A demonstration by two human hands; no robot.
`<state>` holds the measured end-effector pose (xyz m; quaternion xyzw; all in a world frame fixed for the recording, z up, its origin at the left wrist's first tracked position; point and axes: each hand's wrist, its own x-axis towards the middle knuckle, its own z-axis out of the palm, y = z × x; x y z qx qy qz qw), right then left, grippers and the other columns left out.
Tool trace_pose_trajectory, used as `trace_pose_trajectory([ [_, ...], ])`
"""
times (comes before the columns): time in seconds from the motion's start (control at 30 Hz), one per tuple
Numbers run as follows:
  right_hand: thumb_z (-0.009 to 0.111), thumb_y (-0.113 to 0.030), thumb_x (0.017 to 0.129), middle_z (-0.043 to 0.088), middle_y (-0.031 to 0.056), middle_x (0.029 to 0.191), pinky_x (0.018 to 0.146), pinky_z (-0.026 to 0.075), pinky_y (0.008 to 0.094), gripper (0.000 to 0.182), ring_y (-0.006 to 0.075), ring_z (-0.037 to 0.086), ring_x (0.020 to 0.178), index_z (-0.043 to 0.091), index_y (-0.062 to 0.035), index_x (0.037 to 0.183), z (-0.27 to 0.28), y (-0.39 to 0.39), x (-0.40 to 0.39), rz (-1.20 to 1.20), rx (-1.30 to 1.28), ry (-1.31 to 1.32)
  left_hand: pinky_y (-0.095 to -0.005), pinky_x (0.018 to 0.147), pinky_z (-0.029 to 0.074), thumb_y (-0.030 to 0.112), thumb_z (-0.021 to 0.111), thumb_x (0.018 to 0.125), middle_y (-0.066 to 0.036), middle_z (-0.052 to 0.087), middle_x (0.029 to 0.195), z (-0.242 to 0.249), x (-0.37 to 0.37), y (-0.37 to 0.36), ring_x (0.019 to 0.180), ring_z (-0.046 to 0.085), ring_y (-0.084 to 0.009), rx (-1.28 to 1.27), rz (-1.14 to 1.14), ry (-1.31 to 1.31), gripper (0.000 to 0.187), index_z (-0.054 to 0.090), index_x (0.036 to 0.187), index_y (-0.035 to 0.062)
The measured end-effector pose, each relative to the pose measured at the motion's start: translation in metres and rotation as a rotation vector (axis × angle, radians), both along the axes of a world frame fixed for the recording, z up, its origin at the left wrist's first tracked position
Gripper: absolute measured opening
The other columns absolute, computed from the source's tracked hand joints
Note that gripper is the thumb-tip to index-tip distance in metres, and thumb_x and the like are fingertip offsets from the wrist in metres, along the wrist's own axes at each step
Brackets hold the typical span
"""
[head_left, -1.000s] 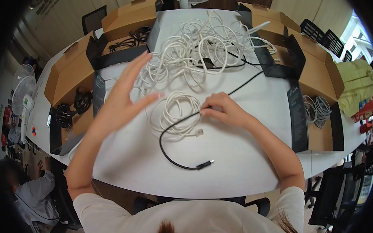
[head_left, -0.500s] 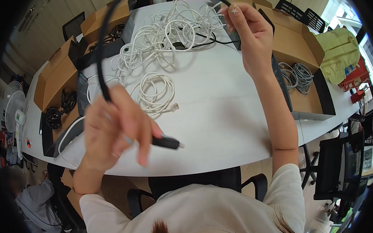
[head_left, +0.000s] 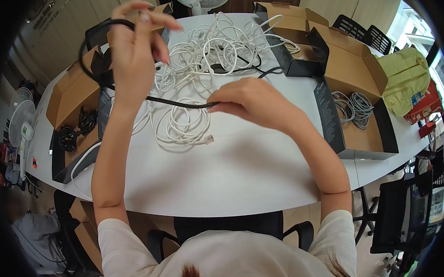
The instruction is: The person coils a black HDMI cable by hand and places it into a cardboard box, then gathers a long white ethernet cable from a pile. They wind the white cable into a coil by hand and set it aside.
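As the head view is read like a clock dial, the left hand [head_left: 136,55] stands raised between ten and eleven o'clock; half a second ago it is near half past eight, with a plug showing past it, and that plug is now out of sight. The long, thin, black, flexible cable [head_left: 179,105] bows round that hand's nine-o'clock side, then runs nearly straight to the right hand [head_left: 255,103] at one o'clock, which is nearer the centre than before. Left fingers are parted and half curled; whether they grip the cable, I cannot tell. Right fingers are pinched closed on it. For the work in hand, the change seems to mean a curve forming around the left hand. Toward ten o'clock, a loose coil of white cable [head_left: 181,142] lies on the smooth white worktop [head_left: 240,184], with a tangled heap of white cables [head_left: 233,49] at twelve.
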<state>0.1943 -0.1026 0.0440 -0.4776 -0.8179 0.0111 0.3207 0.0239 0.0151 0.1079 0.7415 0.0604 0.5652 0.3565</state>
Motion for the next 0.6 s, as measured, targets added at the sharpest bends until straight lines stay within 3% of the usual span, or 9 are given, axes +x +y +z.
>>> trace_pose_trajectory([
  [0.1,0.066,-0.016,0.077,0.059,0.0065,0.070,0.061,0.043,0.0366,0.013,0.0262,0.056,0.066,0.063,-0.0063,0.085,0.008,-0.003,0.009,-0.026,0.071,-0.057,-0.0232,0.048,0.041,0.014,0.031,0.098,-0.010,0.063,0.077,-0.034,-0.004,-0.001,0.047,0.049,-0.0108,0.001,0.080,0.509,0.019,0.036,0.113,0.0032],
  [0.17,0.067,-0.016,0.076,0.058,0.0054,0.071,0.061,0.043,0.0355,0.012,0.0251,0.056,0.067,0.063,-0.0066,0.084,0.008,-0.004,0.011,-0.042,0.122,-0.109,-0.0187,0.045,0.031,0.019,0.030,0.099,-0.009,0.060,0.070,-0.043,-0.014,-0.013,0.046,0.044,-0.0061,-0.172,-0.141,0.681,0.021,0.040,0.108,0.0029],
  [0.27,0.067,-0.018,0.077,0.058,0.0064,0.069,0.058,0.043,0.0366,0.013,0.0263,0.056,0.065,0.062,-0.0064,0.081,0.014,-0.004,0.019,-0.011,0.203,-0.055,-0.0237,0.048,0.039,0.017,0.031,0.097,-0.008,0.057,0.059,-0.039,-0.034,-0.023,0.050,0.051,-0.0103,-0.175,-0.182,1.030,0.021,0.043,0.098,-0.0002],
  [0.37,0.067,-0.019,0.077,0.055,0.0081,0.065,0.055,0.041,0.0365,0.016,0.0267,0.053,0.061,0.059,-0.0049,0.078,0.020,-0.004,0.023,0.044,0.238,0.048,-0.0232,0.044,0.037,0.025,0.033,0.098,-0.005,0.053,0.052,-0.043,-0.054,-0.036,0.045,0.049,-0.0110,-0.294,-0.573,1.118,0.031,0.046,0.090,-0.0010],
  [0.47,0.066,-0.020,0.078,0.052,0.0083,0.064,0.053,0.039,0.0345,0.018,0.0260,0.049,0.058,0.058,-0.0043,0.078,0.023,-0.006,0.022,0.060,0.233,0.105,-0.0243,0.037,0.034,0.034,0.035,0.098,-0.003,0.053,0.050,-0.046,-0.083,-0.034,0.037,0.044,-0.0115,-0.597,-0.939,0.964,0.036,0.048,0.088,0.0017],
  [0.57,0.064,-0.020,0.082,0.052,0.0069,0.063,0.052,0.036,0.0311,0.018,0.0216,0.046,0.055,0.058,-0.0034,0.078,0.020,-0.003,0.023,0.023,0.202,0.167,-0.0250,0.032,0.031,0.038,0.037,0.098,-0.003,0.052,0.049,-0.059,-0.105,-0.045,0.032,0.040,-0.0106,-0.698,-1.187,0.356,0.038,0.050,0.084,0.0044],
  [0.6,0.063,-0.019,0.084,0.052,0.0055,0.064,0.052,0.036,0.0292,0.017,0.0180,0.046,0.055,0.058,-0.0030,0.079,0.014,0.001,0.025,-0.004,0.145,0.208,-0.0251,0.031,0.031,0.037,0.037,0.098,-0.003,0.052,0.048,-0.045,-0.091,-0.041,0.031,0.040,-0.0111,-0.665,-1.511,0.263,0.037,0.046,0.093,0.0018],
])
